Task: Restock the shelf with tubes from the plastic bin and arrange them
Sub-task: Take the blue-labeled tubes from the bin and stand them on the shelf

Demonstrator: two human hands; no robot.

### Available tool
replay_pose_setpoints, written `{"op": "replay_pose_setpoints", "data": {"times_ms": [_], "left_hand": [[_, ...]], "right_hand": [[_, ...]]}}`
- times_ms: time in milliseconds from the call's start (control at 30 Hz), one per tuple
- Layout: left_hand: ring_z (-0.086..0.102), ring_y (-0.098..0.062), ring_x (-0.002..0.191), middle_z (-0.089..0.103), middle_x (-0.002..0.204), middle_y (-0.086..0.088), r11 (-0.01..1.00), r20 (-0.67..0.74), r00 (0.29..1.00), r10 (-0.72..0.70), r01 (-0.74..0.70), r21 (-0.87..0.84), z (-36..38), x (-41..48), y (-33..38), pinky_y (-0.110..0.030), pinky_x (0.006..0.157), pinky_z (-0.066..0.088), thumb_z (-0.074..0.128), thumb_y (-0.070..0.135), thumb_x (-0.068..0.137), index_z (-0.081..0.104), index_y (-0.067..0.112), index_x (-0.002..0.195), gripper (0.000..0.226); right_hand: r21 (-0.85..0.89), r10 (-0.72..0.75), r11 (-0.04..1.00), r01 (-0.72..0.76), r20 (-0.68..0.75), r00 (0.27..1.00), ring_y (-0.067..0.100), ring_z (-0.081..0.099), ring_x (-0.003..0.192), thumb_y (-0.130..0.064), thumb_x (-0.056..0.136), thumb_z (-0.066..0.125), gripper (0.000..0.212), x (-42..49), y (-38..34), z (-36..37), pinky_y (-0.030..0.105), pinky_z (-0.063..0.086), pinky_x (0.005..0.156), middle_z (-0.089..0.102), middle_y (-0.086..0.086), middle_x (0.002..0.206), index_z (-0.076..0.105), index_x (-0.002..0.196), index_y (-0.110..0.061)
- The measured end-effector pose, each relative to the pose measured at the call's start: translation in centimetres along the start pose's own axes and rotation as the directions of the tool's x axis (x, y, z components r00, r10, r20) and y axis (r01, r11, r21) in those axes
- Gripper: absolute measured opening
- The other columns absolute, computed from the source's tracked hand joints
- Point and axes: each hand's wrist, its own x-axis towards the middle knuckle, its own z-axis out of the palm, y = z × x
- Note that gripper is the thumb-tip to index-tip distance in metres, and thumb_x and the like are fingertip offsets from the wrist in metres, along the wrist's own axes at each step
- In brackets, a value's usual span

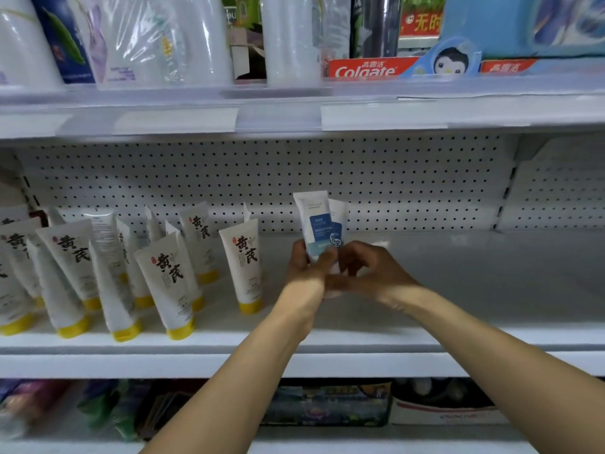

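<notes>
Left hand (307, 262): fingers wrapped round upright blue-labelled tubes (315, 221).
Right hand (365, 270): curled against them, grip unclear.
Yellow-capped tubes (242, 267): left of both hands.

We're in a shop aisle, no question: a white metal middle shelf (425, 332) with a pegboard back panel (393, 178) right behind it. On its left end stand ranks of identical yellow-capped tubes (167, 273). Directly above it runs a clear price-label strip (294, 116), and over that sit red Colgate boxes (366, 68) and wrapped bottles (291, 37). Below it, more packaged goods (327, 404) crowd in.
</notes>
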Motion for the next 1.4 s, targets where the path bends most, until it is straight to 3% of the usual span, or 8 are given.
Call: {"op": "replay_pose_setpoints", "data": {"times_ms": [133, 267, 333, 500, 633, 1033, 1233, 1400], "left_hand": [[0.064, -0.02, 0.096, 0.065, 0.107, -0.004, 0.996, 0.014, 0.997, 0.07, -0.07, 0.048, 2.3, 0.0, -0.5, -0.036, 0.082, 0.054, 0.063, 0.015, 0.09, 0.048, 0.019, 0.12, 0.033], [0.058, -0.017, 0.104, 0.059, 0.116, -0.002, 0.966, 0.043, 0.996, 0.075, -0.084, 0.246, 2.1, 0.8, -0.8, -0.017, 0.074, 0.047, 0.066, 0.02, 0.089, 0.045, 0.016, 0.125, 0.042], [0.058, -0.016, 0.096, 0.059, 0.116, -0.003, 0.919, 0.015, 0.998, 0.069, -0.069, 0.389, 0.9, 1.4, -1.2, -0.023, 0.077, 0.047, 0.066, 0.022, 0.089, 0.042, 0.017, 0.124, 0.044], [0.062, -0.015, 0.098, 0.062, 0.114, 0.006, 0.474, 0.08, 0.984, 0.16, -0.147, 0.868, -2.2, 1.9, -1.4, -0.034, 0.086, 0.053, 0.058, 0.039, 0.09, 0.046, 0.026, 0.122, 0.037], [0.06, -0.013, 0.103, 0.062, 0.117, 0.011, 0.271, 0.141, 0.977, 0.161, -0.181, 0.945, -2.6, 2.1, -0.9, -0.031, 0.086, 0.051, 0.051, 0.046, 0.092, 0.052, 0.029, 0.117, 0.03], [0.062, -0.015, 0.101, 0.065, 0.113, 0.012, 0.32, 0.144, 0.988, 0.053, -0.153, 0.935, -2.6, 3.0, -1.7, -0.028, 0.084, 0.05, 0.051, 0.047, 0.091, 0.056, 0.032, 0.111, 0.026], [0.061, -0.016, 0.105, 0.064, 0.117, 0.008, 0.255, 0.168, 0.985, 0.039, -0.172, 0.952, -2.2, 2.0, -1.3, -0.024, 0.081, 0.045, 0.053, 0.042, 0.092, 0.057, 0.029, 0.115, 0.027], [0.061, -0.017, 0.1, 0.064, 0.113, 0.007, 0.258, 0.219, 0.965, 0.143, -0.25, 0.933, -2.3, -1.4, -0.2, -0.034, 0.084, 0.053, 0.056, 0.042, 0.091, 0.056, 0.027, 0.114, 0.027]], "right_hand": [[-0.018, 0.028, 0.999, -0.028, -0.025, 0.999, -0.009, 0.061, 0.073, -0.007, 0.071, 0.082, 0.046, 0.2, 0.1, -0.2, 0.008, 0.047, 0.063, 0.066, -0.016, 0.091, 0.059, 0.109, -0.02], [0.053, 0.069, 0.997, -0.062, -0.138, 0.988, 0.009, 0.066, 0.087, -0.005, 0.069, 0.084, 0.046, 0.5, 1.9, -2.2, 0.018, 0.052, 0.071, 0.068, -0.008, 0.096, 0.059, 0.105, -0.017], [0.063, 0.106, 0.993, -0.096, -0.186, 0.977, 0.017, 0.064, 0.088, -0.003, 0.068, 0.084, 0.043, 0.8, 3.0, -3.1, 0.027, 0.051, 0.078, 0.067, -0.003, 0.093, 0.058, 0.099, -0.018], [0.049, 0.189, 0.982, -0.182, -0.244, 0.951, 0.023, 0.062, 0.093, 0.0, 0.067, 0.083, 0.045, 2.8, 4.8, -3.8, 0.031, 0.048, 0.081, 0.065, 0.006, 0.1, 0.057, 0.102, -0.011], [0.0, 0.23, 0.972, -0.236, -0.232, 0.945, 0.026, 0.062, 0.098, 0.0, 0.065, 0.084, 0.051, 4.3, 5.9, -3.7, 0.034, 0.05, 0.085, 0.065, 0.01, 0.104, 0.058, 0.109, -0.006], [-0.103, 0.289, 0.944, -0.312, -0.193, 0.938, 0.03, 0.058, 0.114, -0.003, 0.069, 0.082, 0.065, 5.0, 6.9, -3.6, 0.039, 0.047, 0.097, 0.061, 0.015, 0.125, 0.052, 0.126, -0.002], [-0.097, 0.323, 0.93, -0.354, -0.242, 0.915, 0.026, 0.055, 0.11, -0.012, 0.076, 0.078, 0.067, 3.5, 6.2, -3.0, 0.033, 0.044, 0.088, 0.055, 0.015, 0.129, 0.04, 0.131, -0.003], [-0.191, 0.311, 0.901, -0.39, -0.344, 0.886, 0.029, 0.053, 0.119, -0.025, 0.086, 0.067, 0.059, -1.1, 3.7, -3.0, 0.036, 0.044, 0.096, 0.051, 0.01, 0.136, 0.039, 0.136, -0.01]]}}
